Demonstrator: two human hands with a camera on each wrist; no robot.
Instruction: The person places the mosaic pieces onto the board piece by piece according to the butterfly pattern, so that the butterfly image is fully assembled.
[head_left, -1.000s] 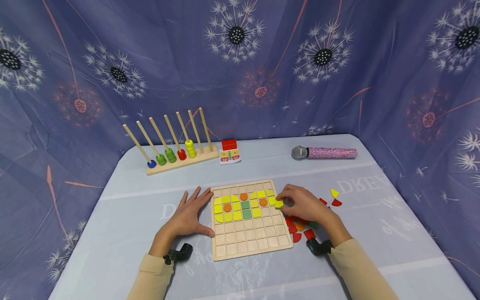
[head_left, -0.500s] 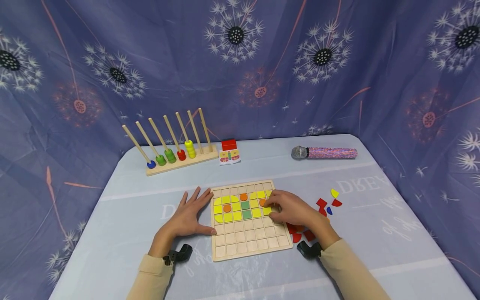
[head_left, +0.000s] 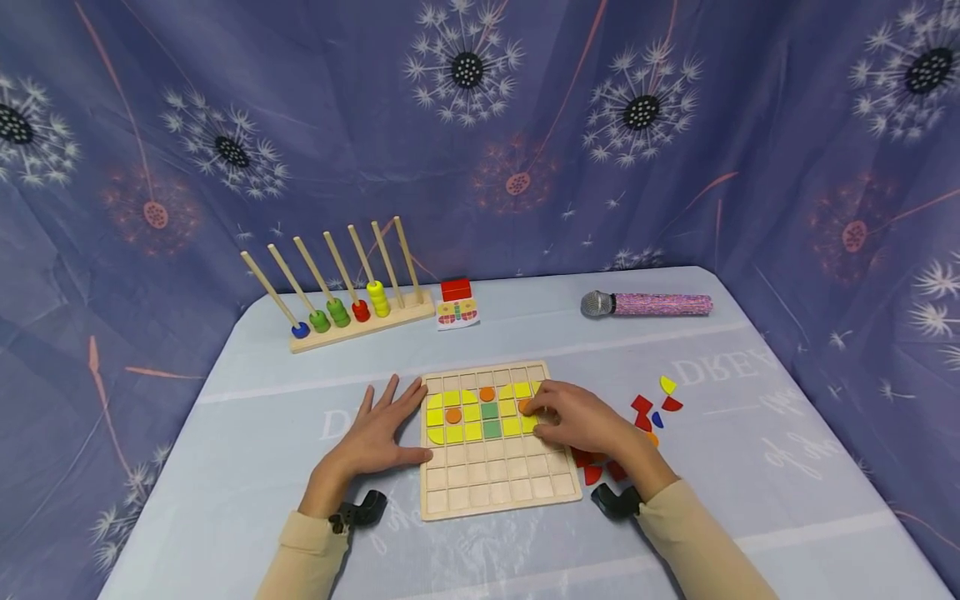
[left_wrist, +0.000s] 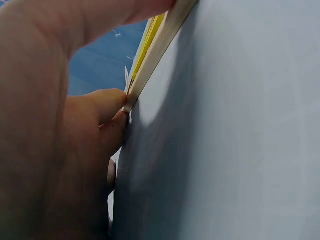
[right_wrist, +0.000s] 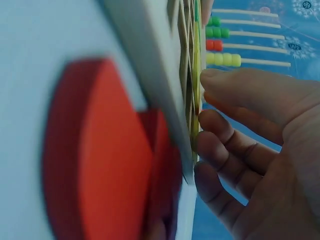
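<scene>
A wooden grid board (head_left: 478, 477) lies on the table, with yellow, orange and green tiles filling cells in its upper rows. My left hand (head_left: 377, 435) spreads its fingers along the board's left side, fingertips and thumb at the edge. Over the right part of the board, my right hand (head_left: 581, 417) curls its fingers and thumb around a yellow square tile (head_left: 530, 423), low at a cell beside an orange round tile (head_left: 524, 406). In the right wrist view, the fingertips meet the board's top face. The hand covers the cells at the right edge.
Loose red pieces (head_left: 593, 474) lie against the board's right side, and several others, including a yellow quarter piece (head_left: 667, 384), lie farther right. Behind stand a peg abacus (head_left: 360, 327) and a picture card (head_left: 457, 313) against a red block (head_left: 455, 289). A glittery microphone (head_left: 647, 304) lies back right.
My right hand has carried the yellow square tile leftward from the board's right edge down to a cell, then stayed about there. The left hand has kept its place at the board's edge.
</scene>
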